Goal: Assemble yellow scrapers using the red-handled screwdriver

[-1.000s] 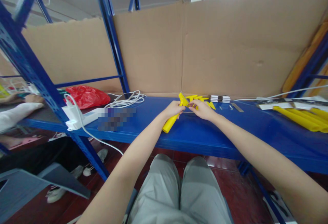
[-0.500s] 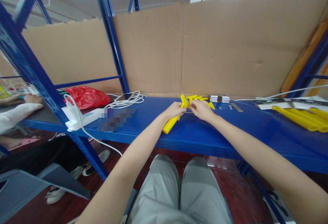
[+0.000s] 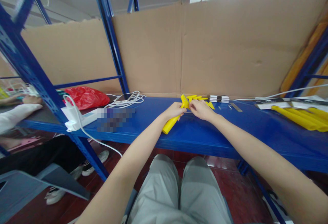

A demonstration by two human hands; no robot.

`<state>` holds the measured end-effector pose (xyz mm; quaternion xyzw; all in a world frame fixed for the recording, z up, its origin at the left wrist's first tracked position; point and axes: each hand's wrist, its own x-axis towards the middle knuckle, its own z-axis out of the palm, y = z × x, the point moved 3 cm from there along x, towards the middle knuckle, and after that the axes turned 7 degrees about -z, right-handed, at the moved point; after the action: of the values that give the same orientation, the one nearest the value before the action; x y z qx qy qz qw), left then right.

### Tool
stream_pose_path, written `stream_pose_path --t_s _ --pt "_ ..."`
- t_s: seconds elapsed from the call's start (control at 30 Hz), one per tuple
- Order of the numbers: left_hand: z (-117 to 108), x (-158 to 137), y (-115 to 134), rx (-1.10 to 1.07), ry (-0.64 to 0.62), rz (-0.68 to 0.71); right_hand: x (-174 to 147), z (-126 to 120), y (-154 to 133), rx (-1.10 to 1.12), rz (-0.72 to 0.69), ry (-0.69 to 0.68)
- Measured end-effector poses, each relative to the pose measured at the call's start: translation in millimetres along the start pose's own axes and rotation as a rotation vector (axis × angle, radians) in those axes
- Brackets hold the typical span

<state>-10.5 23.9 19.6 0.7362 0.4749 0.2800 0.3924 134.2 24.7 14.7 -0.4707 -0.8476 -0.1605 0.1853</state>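
My left hand point(image 3: 174, 110) is wrapped around a yellow tube-like piece point(image 3: 170, 125). Its rounded lower end slants toward me, and an angled yellow head sticks up past the thumb. Close against that head is my right hand point(image 3: 200, 109), its fingers pinched together; whatever they grip is hidden by the fingers. Just behind the hands lie several small yellow pieces point(image 3: 196, 97) on the blue tabletop point(image 3: 148, 114). A stack of white pieces with a dark band point(image 3: 219, 99) is to the right of them.
A flat metal strip point(image 3: 235, 107) and small bits lie to the right. Yellow tubes point(image 3: 298, 118) rest at the far right. On the left are a white power strip point(image 3: 88, 117), coiled white cable point(image 3: 130, 99) and a red bag point(image 3: 87, 97). Another person's arm point(image 3: 17, 114) is beyond the post.
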Motion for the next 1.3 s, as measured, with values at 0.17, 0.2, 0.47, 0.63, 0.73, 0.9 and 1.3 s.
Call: stream_pose_path --t_s 0.17,0.2,0.47,0.63,0.73,0.9,1.3 --pt "1 1 -1 0.01 -0.006 -0.007 -1 -2 -2 -0.036 -0.03 -0.045" --pt "1 1 -1 0.013 -0.007 -0.013 -1 -2 -3 -0.043 -0.04 -0.056" --pt "3 5 -5 0.02 -0.043 -0.031 -1 -5 -4 0.012 -0.068 -0.12" --pt "4 4 -5 0.004 -0.07 -0.013 -2 -7 -3 -0.027 -0.105 -0.147" --pt "3 2 -3 0.005 -0.071 -0.016 -2 -8 -5 -0.108 -0.162 -0.157" --pt "2 -1 1 0.008 -0.06 -0.033 -1 -6 -5 -0.22 -0.242 -0.146" --pt "2 4 -5 -0.019 -0.049 -0.035 -5 -11 -4 -0.129 -0.068 -0.151"
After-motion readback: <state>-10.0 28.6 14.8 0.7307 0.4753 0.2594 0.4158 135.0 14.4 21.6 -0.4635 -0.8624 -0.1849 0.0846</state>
